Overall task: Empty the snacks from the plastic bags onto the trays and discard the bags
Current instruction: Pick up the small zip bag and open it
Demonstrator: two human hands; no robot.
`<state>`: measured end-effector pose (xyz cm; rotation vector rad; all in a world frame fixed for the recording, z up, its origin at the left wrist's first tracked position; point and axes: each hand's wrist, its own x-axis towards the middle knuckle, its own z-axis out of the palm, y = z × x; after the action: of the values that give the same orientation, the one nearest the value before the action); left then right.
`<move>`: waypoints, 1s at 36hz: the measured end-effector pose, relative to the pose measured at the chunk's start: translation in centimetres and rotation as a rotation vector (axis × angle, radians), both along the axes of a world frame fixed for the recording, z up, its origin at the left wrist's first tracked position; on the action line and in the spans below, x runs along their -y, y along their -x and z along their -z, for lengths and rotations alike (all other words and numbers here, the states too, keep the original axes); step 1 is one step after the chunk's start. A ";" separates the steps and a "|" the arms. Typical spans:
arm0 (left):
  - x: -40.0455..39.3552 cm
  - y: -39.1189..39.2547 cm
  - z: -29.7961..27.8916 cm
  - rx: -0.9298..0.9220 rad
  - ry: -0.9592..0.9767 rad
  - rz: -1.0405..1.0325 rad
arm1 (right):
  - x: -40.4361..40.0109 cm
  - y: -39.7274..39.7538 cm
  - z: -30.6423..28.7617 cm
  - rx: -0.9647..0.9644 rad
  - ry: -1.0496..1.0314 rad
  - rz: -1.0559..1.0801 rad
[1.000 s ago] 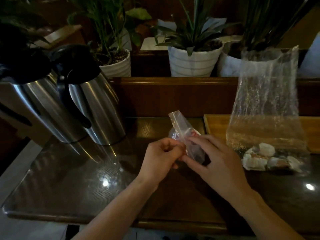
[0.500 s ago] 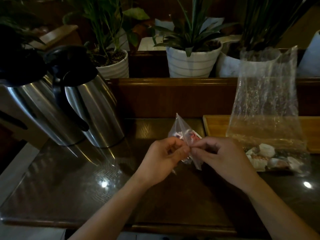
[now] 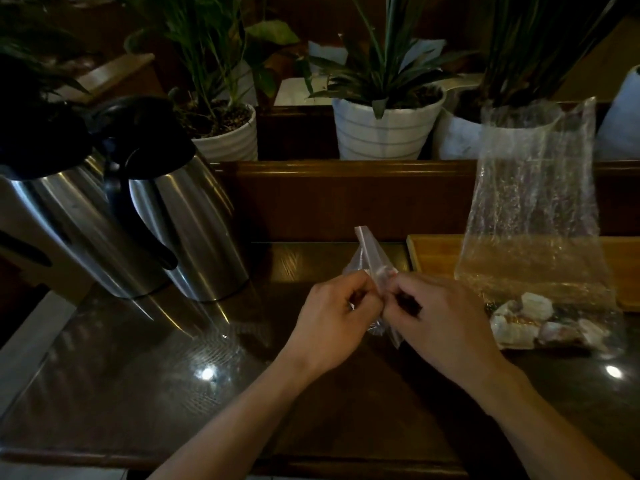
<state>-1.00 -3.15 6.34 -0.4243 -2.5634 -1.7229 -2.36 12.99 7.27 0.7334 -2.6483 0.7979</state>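
A small clear plastic bag (image 3: 370, 258) with a little red and white inside is pinched between both hands at the centre of the dark table. My left hand (image 3: 330, 320) grips its left side and my right hand (image 3: 440, 320) grips its right side, thumbs nearly touching. A tall clear bag (image 3: 533, 216) stands to the right, with several pale wrapped snacks (image 3: 523, 320) at its bottom. Behind that bag lies a light wooden tray (image 3: 429, 254); only its left end and a right strip show.
Two steel thermos jugs (image 3: 183, 230) with black lids stand at the left of the glossy table (image 3: 173, 375). A dark wooden ledge runs behind, with several potted plants (image 3: 384, 133) beyond it. The table's front edge runs below my forearms.
My right hand has shifted from lying over the small bag to pinching it against my left hand. The bag's top has turned upright into a point. The tall bag has stayed put.
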 end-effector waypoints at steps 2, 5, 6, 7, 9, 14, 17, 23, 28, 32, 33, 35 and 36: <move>0.0 0.0 -0.1 0.008 -0.020 -0.013 | 0.0 0.1 0.0 0.008 0.003 0.004; 0.0 0.0 -0.4 0.031 -0.026 -0.028 | 0.1 0.2 -0.1 0.007 0.005 0.003; 0.0 0.0 -0.5 0.036 -0.020 -0.029 | 0.1 0.3 -0.1 0.005 0.006 0.002; 0.0 0.1 -0.5 0.040 -0.012 -0.031 | 0.2 0.3 -0.2 0.005 0.008 0.003; 0.0 0.2 -0.5 0.042 0.012 -0.045 | 0.2 0.4 -0.2 -0.002 0.013 0.013; 0.3 0.3 -0.3 -0.020 0.093 -0.096 | 0.0 0.7 -0.7 -0.027 0.052 0.073; 0.6 0.3 -0.7 -0.011 0.069 -0.092 | -0.4 0.8 -0.9 -0.001 0.043 0.082; 2.0 0.5 -1.2 0.016 0.076 -0.096 | -1.7 1.5 -1.6 0.001 -0.014 0.180; 2.9 0.4 -1.8 0.052 0.096 -0.162 | -2.3 1.6 -2.7 0.060 -0.054 0.252; 2.5 0.2 -2.0 0.039 0.062 -0.239 | -1.8 1.0 -3.2 -0.004 -0.166 0.353; 2.3 0.1 -2.1 0.043 0.019 -0.268 | -1.6 0.8 -3.2 -0.011 -0.166 0.375; 1.9 -0.2 -2.1 0.051 -0.094 -0.332 | -1.4 0.3 -3.1 -0.020 -0.118 0.402; 1.7 -0.4 -2.1 0.049 -0.147 -0.362 | -1.3 0.0 -3.1 -0.027 -0.087 0.414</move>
<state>-0.60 -4.82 8.48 0.0848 -2.3356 -1.7818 -2.41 14.26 10.36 0.1953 -2.6866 0.5563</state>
